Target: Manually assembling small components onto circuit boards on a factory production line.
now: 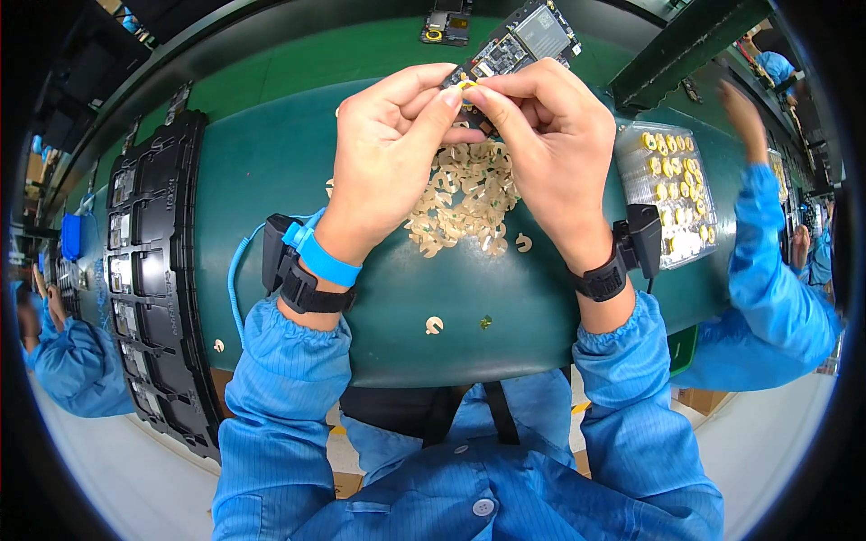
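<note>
My left hand (390, 135) and my right hand (566, 135) meet at the far middle of the table, thumbs and forefingers closed on a small round yellow-edged part (468, 86). Just behind and below the fingertips is a dark circuit board (528, 45) with a silver shield, slanting up to the right. Whether any hidden fingers touch the board I cannot tell. Beneath the hands lies a heap of cream, notched round paper pieces (460, 203). One loose cream piece (434, 325) and a small green scrap (486, 322) lie nearer me.
To the right stands a clear plastic tray (631, 194) with rows of yellow-edged round parts. A black compartment tray (180, 234) with boards runs along the left. Another board (446, 22) lies at the back. A blue coiled cord (236, 279) trails from my left wristband. A co-worker's arm (756, 221) reaches in at right.
</note>
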Demonstrator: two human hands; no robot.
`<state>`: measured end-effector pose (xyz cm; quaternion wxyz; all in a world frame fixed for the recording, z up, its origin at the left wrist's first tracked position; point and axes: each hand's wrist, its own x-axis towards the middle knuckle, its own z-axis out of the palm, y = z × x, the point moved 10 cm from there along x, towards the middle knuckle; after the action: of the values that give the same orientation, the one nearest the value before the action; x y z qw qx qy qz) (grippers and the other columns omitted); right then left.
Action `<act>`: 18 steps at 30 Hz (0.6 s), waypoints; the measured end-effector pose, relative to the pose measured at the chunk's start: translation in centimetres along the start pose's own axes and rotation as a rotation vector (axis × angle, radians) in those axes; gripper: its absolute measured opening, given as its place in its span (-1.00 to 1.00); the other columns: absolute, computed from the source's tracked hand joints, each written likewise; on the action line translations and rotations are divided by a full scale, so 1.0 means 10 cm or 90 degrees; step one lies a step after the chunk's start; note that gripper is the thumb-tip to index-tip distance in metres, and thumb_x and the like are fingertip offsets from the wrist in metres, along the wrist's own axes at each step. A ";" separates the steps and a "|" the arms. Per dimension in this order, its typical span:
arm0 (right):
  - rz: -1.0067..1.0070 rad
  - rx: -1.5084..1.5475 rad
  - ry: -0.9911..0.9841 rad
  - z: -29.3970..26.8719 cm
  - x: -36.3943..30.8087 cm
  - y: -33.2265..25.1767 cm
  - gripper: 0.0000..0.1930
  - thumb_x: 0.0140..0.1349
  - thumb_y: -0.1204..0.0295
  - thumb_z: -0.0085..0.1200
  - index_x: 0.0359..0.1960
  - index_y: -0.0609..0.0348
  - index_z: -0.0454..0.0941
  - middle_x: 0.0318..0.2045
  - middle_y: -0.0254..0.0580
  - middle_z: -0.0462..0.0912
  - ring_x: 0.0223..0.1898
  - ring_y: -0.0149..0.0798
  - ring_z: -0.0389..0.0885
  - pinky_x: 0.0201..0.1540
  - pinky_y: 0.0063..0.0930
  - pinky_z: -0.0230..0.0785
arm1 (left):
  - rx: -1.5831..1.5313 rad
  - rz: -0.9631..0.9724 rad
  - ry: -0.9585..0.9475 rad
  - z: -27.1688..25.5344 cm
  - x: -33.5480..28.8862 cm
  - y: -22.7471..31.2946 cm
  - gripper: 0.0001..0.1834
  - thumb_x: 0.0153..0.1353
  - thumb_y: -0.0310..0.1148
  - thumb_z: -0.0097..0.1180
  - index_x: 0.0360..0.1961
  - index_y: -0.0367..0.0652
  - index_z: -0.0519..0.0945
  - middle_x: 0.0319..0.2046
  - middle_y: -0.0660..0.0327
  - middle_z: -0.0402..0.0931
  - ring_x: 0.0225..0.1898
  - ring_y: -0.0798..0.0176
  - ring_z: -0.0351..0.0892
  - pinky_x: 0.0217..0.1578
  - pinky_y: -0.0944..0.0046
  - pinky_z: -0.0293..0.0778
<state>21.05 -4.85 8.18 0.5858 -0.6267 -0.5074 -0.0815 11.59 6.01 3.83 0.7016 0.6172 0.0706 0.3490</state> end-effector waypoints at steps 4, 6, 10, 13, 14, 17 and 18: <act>-0.006 -0.010 0.009 0.00 -0.01 0.00 -0.89 0.10 0.55 0.41 -0.38 0.24 0.70 -0.55 -0.29 0.55 -0.60 -0.43 0.44 -0.53 -0.53 0.27 | -0.002 0.006 0.006 0.00 -0.01 0.01 -0.71 0.49 -0.50 0.03 0.13 -0.47 0.54 -0.05 0.00 0.68 -0.11 0.24 0.72 -0.09 0.20 0.76; 0.008 0.007 0.017 -0.01 -0.03 0.02 -0.90 0.10 0.55 0.41 -0.38 0.23 0.71 -0.54 -0.29 0.56 -0.58 -0.42 0.46 -0.52 -0.52 0.29 | -0.003 0.010 0.006 0.01 -0.01 0.02 -0.71 0.49 -0.50 0.02 0.12 -0.47 0.54 -0.05 0.00 0.68 -0.11 0.24 0.72 -0.09 0.20 0.76; -0.044 -0.014 0.031 -0.02 -0.02 -0.09 -0.88 0.10 0.58 0.39 -0.31 0.21 0.74 -0.49 -0.26 0.59 -0.53 -0.38 0.54 -0.48 -0.50 0.35 | -0.013 0.012 0.013 0.00 -0.02 0.03 -0.72 0.49 -0.51 0.01 0.11 -0.47 0.54 -0.07 0.00 0.68 -0.13 0.25 0.73 -0.10 0.20 0.76; -0.089 -0.015 0.015 -0.01 -0.02 -0.14 -0.85 0.11 0.60 0.38 -0.26 0.19 0.75 -0.46 -0.24 0.61 -0.49 -0.34 0.58 -0.46 -0.50 0.38 | -0.027 0.007 0.024 -0.02 -0.01 0.03 -0.72 0.49 -0.52 0.00 0.11 -0.47 0.53 -0.07 0.00 0.68 -0.14 0.25 0.73 -0.11 0.20 0.77; -0.088 -0.015 0.015 -0.01 -0.01 -0.14 -0.85 0.11 0.60 0.38 -0.26 0.19 0.75 -0.46 -0.24 0.61 -0.49 -0.34 0.58 -0.46 -0.50 0.38 | -0.030 0.002 0.035 -0.04 -0.01 0.02 -0.72 0.49 -0.53 -0.01 0.12 -0.48 0.53 -0.07 0.00 0.67 -0.14 0.25 0.73 -0.11 0.20 0.77; -0.114 -0.036 -0.003 0.02 -0.01 -0.18 -0.84 0.12 0.61 0.36 -0.25 0.19 0.76 -0.45 -0.23 0.61 -0.48 -0.30 0.60 -0.45 -0.48 0.41 | -0.038 0.001 0.033 -0.05 -0.01 0.01 -0.72 0.49 -0.53 -0.02 0.12 -0.48 0.52 -0.08 0.01 0.67 -0.15 0.24 0.73 -0.10 0.19 0.77; -0.124 -0.033 0.005 0.02 -0.02 -0.19 -0.84 0.11 0.61 0.36 -0.25 0.19 0.76 -0.44 -0.23 0.61 -0.48 -0.28 0.61 -0.44 -0.47 0.43 | -0.038 0.000 0.033 -0.05 -0.01 0.01 -0.72 0.49 -0.53 -0.02 0.12 -0.48 0.52 -0.08 0.01 0.67 -0.15 0.24 0.73 -0.10 0.19 0.77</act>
<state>19.46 -5.14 9.21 0.5610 -0.5886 -0.5614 -0.1539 11.17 6.33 3.79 0.7175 0.5868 0.0782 0.3670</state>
